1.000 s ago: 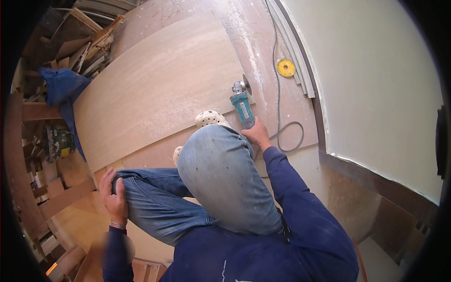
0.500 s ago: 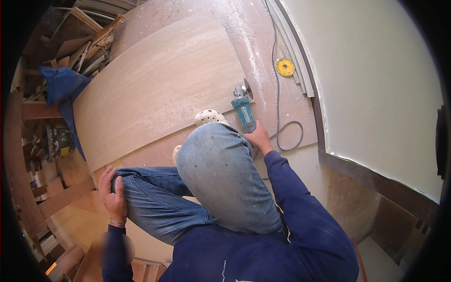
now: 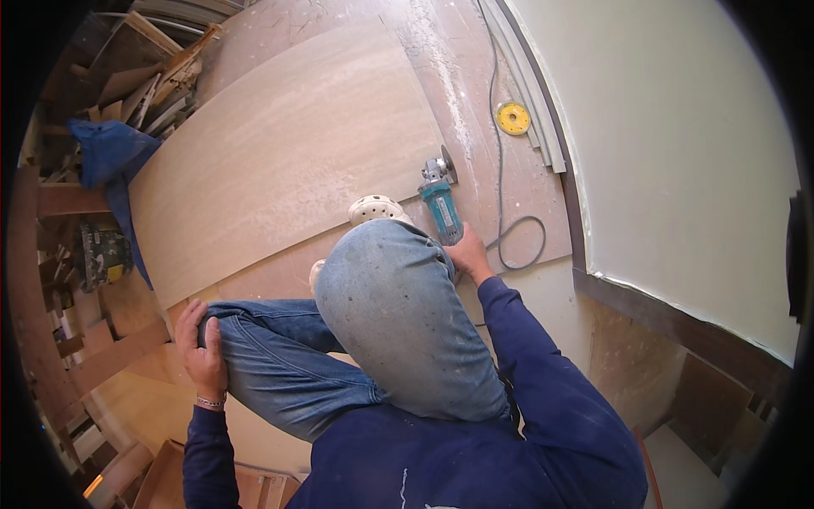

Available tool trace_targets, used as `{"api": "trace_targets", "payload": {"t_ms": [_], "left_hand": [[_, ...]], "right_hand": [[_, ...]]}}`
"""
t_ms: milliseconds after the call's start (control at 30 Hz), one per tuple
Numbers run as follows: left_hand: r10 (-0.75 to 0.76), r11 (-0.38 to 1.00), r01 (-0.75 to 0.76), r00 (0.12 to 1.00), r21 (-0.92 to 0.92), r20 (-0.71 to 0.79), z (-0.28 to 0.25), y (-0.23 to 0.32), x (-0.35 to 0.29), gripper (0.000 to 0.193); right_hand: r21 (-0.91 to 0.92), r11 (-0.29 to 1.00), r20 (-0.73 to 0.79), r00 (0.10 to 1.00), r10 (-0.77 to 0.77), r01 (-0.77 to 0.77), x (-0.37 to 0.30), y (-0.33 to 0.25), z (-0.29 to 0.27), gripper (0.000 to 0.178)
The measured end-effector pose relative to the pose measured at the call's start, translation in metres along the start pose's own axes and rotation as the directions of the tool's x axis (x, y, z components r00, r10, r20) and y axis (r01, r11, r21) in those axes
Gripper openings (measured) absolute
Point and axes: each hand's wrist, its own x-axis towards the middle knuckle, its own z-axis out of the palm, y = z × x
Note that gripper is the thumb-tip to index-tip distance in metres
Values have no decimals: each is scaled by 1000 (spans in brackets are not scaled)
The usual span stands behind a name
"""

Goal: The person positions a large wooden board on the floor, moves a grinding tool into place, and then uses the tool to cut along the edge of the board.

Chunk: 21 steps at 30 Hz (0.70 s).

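My right hand (image 3: 468, 252) is closed round the rear body of a teal angle grinder (image 3: 442, 212), beyond my raised knee. The grinder's disc (image 3: 448, 164) stands on edge at the right edge of a large beige tile slab (image 3: 280, 161), near the slab's close right corner. My left hand (image 3: 203, 352) lies on my left knee, its fingers stretched and the thumb apart, with no tool in it. One foot in a cream clog (image 3: 377, 208) rests at the slab's near edge.
A grey cord (image 3: 500, 187) loops on the dusty board right of the grinder. Beside it lies a yellow disc (image 3: 513, 119) near thin strips along a pale panel (image 3: 670, 170). Wood scraps (image 3: 174, 85) and a blue cloth (image 3: 110, 153) are heaped at the left.
The whole view has shifted very slightly. My right hand still holds the grinder at the slab's edge, and my left hand stays on my knee.
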Motion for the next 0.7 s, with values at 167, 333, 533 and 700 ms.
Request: {"api": "trace_targets", "payload": {"t_ms": [167, 333, 533, 700], "left_hand": [[-4, 1000, 4, 1000, 7, 3, 0, 2, 1, 30], [4, 1000, -4, 1000, -1, -7, 0, 0, 1, 29], [9, 1000, -9, 1000, 13, -5, -1, -1, 0, 29], [8, 1000, -8, 1000, 1, -3, 0, 1, 0, 29]], "right_hand": [[-4, 1000, 1, 1000, 12, -12, -4, -1, -1, 72], [-14, 1000, 5, 1000, 8, -8, -7, 1, -2, 72], [-6, 1000, 18, 1000, 19, -18, -11, 4, 0, 73], [-9, 1000, -1, 1000, 11, -11, -11, 13, 2, 74]]}}
